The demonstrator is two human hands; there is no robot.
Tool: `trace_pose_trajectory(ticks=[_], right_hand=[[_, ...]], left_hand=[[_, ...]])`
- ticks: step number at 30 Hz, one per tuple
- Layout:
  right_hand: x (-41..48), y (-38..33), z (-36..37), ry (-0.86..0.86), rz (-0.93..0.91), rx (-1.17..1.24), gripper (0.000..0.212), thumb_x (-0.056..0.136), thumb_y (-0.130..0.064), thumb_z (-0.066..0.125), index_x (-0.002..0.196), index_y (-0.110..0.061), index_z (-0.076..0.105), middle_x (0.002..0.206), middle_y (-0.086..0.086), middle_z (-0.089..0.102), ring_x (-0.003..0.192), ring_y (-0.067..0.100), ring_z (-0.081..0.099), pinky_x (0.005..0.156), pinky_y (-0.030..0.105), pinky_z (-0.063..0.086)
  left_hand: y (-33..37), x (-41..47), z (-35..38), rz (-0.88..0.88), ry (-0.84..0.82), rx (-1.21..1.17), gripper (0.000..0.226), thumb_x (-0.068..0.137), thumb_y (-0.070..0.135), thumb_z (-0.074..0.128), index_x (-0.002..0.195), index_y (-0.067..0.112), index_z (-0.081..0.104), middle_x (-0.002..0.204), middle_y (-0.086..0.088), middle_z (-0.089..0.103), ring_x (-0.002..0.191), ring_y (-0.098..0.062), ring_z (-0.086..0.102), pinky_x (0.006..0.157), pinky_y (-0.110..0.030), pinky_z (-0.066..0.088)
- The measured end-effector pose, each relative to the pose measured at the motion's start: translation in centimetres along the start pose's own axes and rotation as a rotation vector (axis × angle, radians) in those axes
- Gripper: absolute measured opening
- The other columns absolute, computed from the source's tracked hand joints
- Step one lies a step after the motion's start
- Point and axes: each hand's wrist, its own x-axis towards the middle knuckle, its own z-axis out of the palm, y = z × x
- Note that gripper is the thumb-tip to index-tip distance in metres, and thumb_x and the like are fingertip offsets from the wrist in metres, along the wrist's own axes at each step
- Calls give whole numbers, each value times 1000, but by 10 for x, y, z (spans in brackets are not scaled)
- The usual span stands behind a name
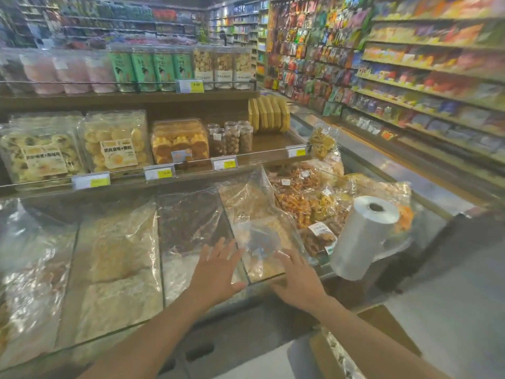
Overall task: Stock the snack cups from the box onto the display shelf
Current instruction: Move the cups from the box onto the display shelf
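Both my hands reach forward over the glass-fronted bulk bins. My left hand (218, 269) is open with fingers spread above the bin edge and holds nothing. My right hand (297, 280) is also open, its fingers resting by the front rim of a clear bin (262, 269) lined with plastic. Several clear snack cups (232, 138) with brown contents stand on the wooden display shelf (273, 151), with bare shelf to their right. A brown cardboard box (388, 326) sits low at the right, beside my right forearm; its contents are mostly hidden.
A roll of plastic bags (363, 236) stands right of the bins. Bagged snacks (306, 203) pile up behind it. Boxed pastries (114, 143) fill the shelf's left side. An aisle with stocked shelves (437, 77) runs along the right.
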Motion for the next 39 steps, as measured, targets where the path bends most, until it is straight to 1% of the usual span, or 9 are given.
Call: trace_pose_trajectory(ticks=[8, 13, 17, 20, 22, 24, 27, 30, 39], right_hand=[[-113, 105, -12, -25, 159, 8, 83, 82, -58, 63, 154, -30, 34, 163, -4, 27, 150, 23, 27, 120, 44, 31], [-185, 184, -32, -32, 252, -13, 84, 82, -59, 66, 154, -32, 33, 164, -4, 27, 150, 23, 27, 120, 43, 32], [-237, 240, -51, -12, 367, 13, 79, 81, -58, 67, 150, -37, 36, 161, -9, 30, 147, 21, 34, 117, 44, 38], [-267, 273, -72, 9, 436, 33, 74, 81, -60, 67, 146, -37, 41, 155, -12, 37, 141, 19, 41, 113, 38, 43], [-280, 293, -86, 11, 452, 34, 68, 85, -50, 69, 146, -33, 45, 152, -10, 41, 138, 18, 43, 111, 33, 41], [-289, 314, -96, 5, 470, 36, 63, 89, -43, 68, 147, -28, 46, 154, -6, 42, 140, 20, 40, 112, 32, 37], [-291, 343, -101, -7, 507, 58, 66, 91, -50, 66, 147, -24, 45, 153, -1, 44, 140, 22, 41, 112, 33, 38], [-282, 370, -96, -28, 555, 94, 70, 89, -56, 66, 148, -25, 43, 151, -2, 45, 138, 21, 42, 110, 33, 40], [-209, 457, -62, -109, 592, 91, 67, 86, -55, 66, 145, -30, 46, 145, -8, 48, 131, 19, 45, 105, 32, 44]], left_hand=[[138, -8, 28, 107, -38, 5, 91, 90, 71, 56, 164, 34, 16, 174, 0, 6, 160, -26, -4, 125, -57, 1], [239, -9, 53, 160, -100, 16, 89, 92, 70, 53, 164, 37, 11, 174, 2, 0, 159, -25, -7, 125, -56, 1], [311, -3, 70, 215, -110, 7, 87, 92, 69, 52, 164, 36, 14, 174, 1, 4, 160, -25, -3, 125, -57, 4], [356, 6, 81, 251, -121, -9, 85, 94, 68, 52, 163, 37, 15, 173, 3, 5, 160, -24, -2, 125, -56, 6], [381, 14, 87, 277, -134, -20, 84, 95, 68, 52, 163, 37, 15, 173, 3, 6, 160, -24, -2, 126, -56, 7], [402, 25, 95, 301, -152, -25, 83, 95, 67, 51, 163, 37, 14, 173, 3, 6, 160, -24, -2, 126, -56, 8], [426, 47, 108, 321, -195, -25, 82, 96, 65, 51, 163, 36, 14, 173, 2, 5, 160, -24, -3, 126, -55, 8], [440, 74, 125, 340, -213, -25, 83, 95, 65, 55, 163, 36, 16, 173, 2, 7, 160, -25, -1, 126, -55, 9], [466, 189, 172, 372, -294, -47, 82, 95, 58, 63, 162, 34, 23, 172, 0, 15, 159, -25, 8, 126, -51, 16]])
